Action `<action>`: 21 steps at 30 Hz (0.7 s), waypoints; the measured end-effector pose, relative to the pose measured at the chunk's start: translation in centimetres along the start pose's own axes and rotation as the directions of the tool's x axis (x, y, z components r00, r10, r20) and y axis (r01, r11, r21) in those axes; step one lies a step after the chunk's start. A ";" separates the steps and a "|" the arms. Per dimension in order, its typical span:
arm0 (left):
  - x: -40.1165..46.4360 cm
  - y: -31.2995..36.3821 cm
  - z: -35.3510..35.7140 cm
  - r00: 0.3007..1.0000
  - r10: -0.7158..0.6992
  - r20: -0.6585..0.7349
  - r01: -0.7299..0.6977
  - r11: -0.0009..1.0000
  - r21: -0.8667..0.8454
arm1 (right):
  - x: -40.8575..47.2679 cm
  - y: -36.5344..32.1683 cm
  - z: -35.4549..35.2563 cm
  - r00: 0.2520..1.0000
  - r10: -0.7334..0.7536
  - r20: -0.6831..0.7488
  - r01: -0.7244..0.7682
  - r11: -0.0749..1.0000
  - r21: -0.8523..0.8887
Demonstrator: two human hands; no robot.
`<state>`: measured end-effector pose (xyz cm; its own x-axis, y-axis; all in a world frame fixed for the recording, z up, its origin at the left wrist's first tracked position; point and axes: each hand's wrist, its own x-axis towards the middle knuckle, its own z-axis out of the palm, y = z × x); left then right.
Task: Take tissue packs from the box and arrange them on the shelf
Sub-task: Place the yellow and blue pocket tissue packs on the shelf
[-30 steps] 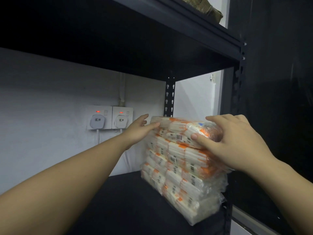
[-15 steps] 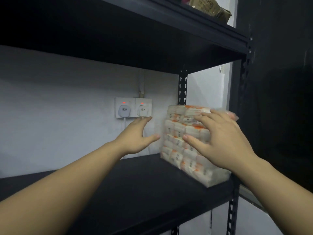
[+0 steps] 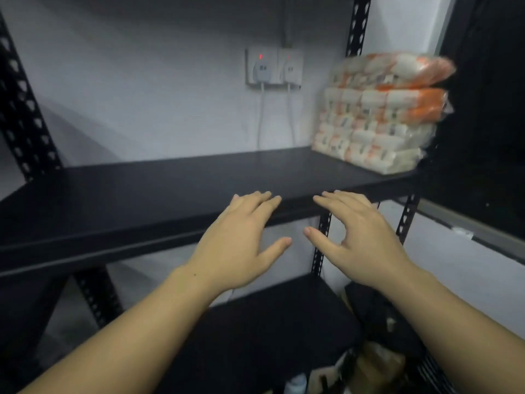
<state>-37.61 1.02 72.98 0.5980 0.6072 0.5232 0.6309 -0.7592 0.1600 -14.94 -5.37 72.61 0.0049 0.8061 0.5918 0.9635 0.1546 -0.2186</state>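
Both hands are out in front of the black shelf [image 3: 170, 189], holding nothing. The left hand [image 3: 241, 245] has its fingers spread and relaxed, and the right hand [image 3: 360, 240] matches it, fingers loose and slightly bent. The stack of tissue packs [image 3: 380, 118] sits at the far right end of the shelf, well apart from both hands, orange-and-white bundles piled in plastic wrap. On the wall behind, two wall sockets [image 3: 274, 68] show plugs.
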 end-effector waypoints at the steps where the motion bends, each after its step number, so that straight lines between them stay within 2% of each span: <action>1: -1.8 0.1 0.8 1.000 0.009 -0.001 -0.009 1.000 -0.012 | -1.6 -0.4 1.0 1.000 -0.001 0.011 0.001 1.000 0.022; 5: -8.9 0.0 4.7 0.997 -0.050 0.067 0.055 0.995 -0.080 | -7.9 -1.0 5.4 0.997 0.016 0.081 -0.024 0.995 0.099; 9: -17.2 -1.5 10.8 0.937 -0.256 0.239 0.292 0.948 -0.127 | -14.9 -0.3 11.7 0.958 0.056 0.281 -0.105 0.982 0.160; 14: -28.0 -3.8 19.2 0.746 -0.480 0.462 0.582 0.807 -0.100 | -23.0 1.1 20.1 0.839 0.071 0.539 -0.221 0.950 0.220; 17: -33.6 -4.0 23.9 0.612 -0.546 0.572 0.691 0.721 -0.051 | -28.1 2.2 25.1 0.726 0.081 0.683 -0.309 0.925 0.219; 21: -40.0 -3.8 29.5 0.446 -0.592 0.671 0.778 0.627 0.036 | -34.6 3.2 31.1 0.594 0.064 0.802 -0.379 0.902 0.208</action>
<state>-49.26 -13.46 26.74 0.2247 0.8780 -0.4227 0.8785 0.0051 0.4776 -20.33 -15.00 27.31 -0.1496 0.9468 -0.2850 0.8115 -0.0471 -0.5825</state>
